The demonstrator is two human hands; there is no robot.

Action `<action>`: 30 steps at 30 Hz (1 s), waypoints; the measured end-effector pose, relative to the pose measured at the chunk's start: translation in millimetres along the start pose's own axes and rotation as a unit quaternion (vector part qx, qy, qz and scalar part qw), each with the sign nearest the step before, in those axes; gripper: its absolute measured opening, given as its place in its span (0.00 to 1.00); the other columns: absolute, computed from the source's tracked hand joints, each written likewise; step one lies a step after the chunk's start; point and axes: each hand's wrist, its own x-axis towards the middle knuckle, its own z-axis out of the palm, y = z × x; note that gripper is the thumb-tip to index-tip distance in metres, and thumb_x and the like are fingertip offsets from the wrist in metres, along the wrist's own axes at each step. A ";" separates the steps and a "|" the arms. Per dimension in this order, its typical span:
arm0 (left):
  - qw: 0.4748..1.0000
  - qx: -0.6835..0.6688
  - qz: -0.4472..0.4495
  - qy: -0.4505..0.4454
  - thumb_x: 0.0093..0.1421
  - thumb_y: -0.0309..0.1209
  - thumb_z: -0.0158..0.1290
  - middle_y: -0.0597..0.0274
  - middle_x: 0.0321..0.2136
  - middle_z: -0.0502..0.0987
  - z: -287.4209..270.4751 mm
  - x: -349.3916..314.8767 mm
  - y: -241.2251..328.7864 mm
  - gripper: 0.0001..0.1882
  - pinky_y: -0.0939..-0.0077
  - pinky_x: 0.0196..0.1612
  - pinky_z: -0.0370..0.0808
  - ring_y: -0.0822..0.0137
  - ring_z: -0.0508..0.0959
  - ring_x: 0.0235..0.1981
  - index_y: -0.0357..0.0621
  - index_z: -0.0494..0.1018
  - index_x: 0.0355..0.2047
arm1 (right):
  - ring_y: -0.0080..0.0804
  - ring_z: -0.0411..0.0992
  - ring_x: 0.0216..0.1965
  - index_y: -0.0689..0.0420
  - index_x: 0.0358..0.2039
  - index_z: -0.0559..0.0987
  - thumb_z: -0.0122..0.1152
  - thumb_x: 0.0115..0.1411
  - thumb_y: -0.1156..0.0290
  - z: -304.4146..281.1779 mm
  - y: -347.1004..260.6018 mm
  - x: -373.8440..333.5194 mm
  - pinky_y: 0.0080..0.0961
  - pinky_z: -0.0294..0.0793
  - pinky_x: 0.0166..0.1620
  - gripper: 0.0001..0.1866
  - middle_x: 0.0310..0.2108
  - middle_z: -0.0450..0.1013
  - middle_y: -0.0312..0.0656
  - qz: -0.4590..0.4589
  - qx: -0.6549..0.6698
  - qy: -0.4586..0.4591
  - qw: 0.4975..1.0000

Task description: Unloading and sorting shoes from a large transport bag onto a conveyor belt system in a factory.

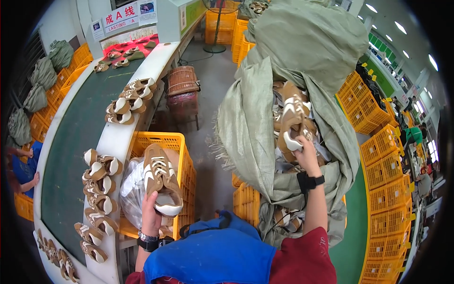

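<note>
We take the yellow crate (182, 156) in front of us as our landmark. To its left runs the dark green conveyor belt (75, 142), and along the belt's white edge nearest the crate lie clusters of brown-and-white shoes (100, 182), with more of them (128, 102) farther up the belt. Beyond the crate stands a brown woven basket (182, 81) on a reddish stand. To the crate's right, across a strip of grey floor, a big grey-green woven sack (265, 109) slumps open over more yellow crates (246, 201) and blocks our view of whatever lies behind it. Inside the crate sits a clear plastic bag (132, 189).

Our left hand (151, 213) is closed around the heel end of a shoe (161, 182), holding it up over the crate, just above the plastic bag. That shoe is tan-brown with white laces, white side panels and a thick white sole, toe pointing away from us.

Our right hand (305, 151) reaches into the mouth of the sack, well to the right of the crate, and grips a second shoe (292, 120) of the same brown-and-white kind by its white heel, among others piled in the sack.
</note>
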 end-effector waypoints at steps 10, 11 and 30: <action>0.994 -0.063 0.078 0.051 0.59 0.29 0.47 0.59 0.47 0.70 -100.5 -44.4 48.0 0.22 0.74 0.49 0.68 0.68 0.70 0.47 0.38 0.60 0.54 | 0.29 0.69 0.44 0.62 0.46 0.70 0.63 0.48 0.78 -11.0 -177.4 2.0 0.25 0.68 0.47 0.23 0.43 0.71 0.40 0.000 0.366 -0.044 0.929; 0.987 -0.070 0.119 0.084 0.59 0.30 0.48 0.60 0.47 0.70 -117.9 -55.6 51.4 0.23 0.74 0.49 0.67 0.69 0.70 0.47 0.38 0.60 0.53 | 0.29 0.69 0.44 0.62 0.45 0.70 0.63 0.48 0.78 2.2 -210.0 7.3 0.25 0.69 0.46 0.22 0.43 0.71 0.40 -0.079 0.355 -0.098 0.926; 0.631 -0.205 0.413 0.624 0.60 0.35 0.46 0.59 0.47 0.68 -317.6 -363.3 -14.8 0.21 0.68 0.48 0.70 0.65 0.70 0.47 0.40 0.62 0.52 | 0.47 0.65 0.35 0.51 0.30 0.73 0.52 0.42 0.82 276.8 -724.5 -189.1 0.35 0.67 0.38 0.14 0.28 0.68 0.44 -0.693 0.232 -0.229 0.643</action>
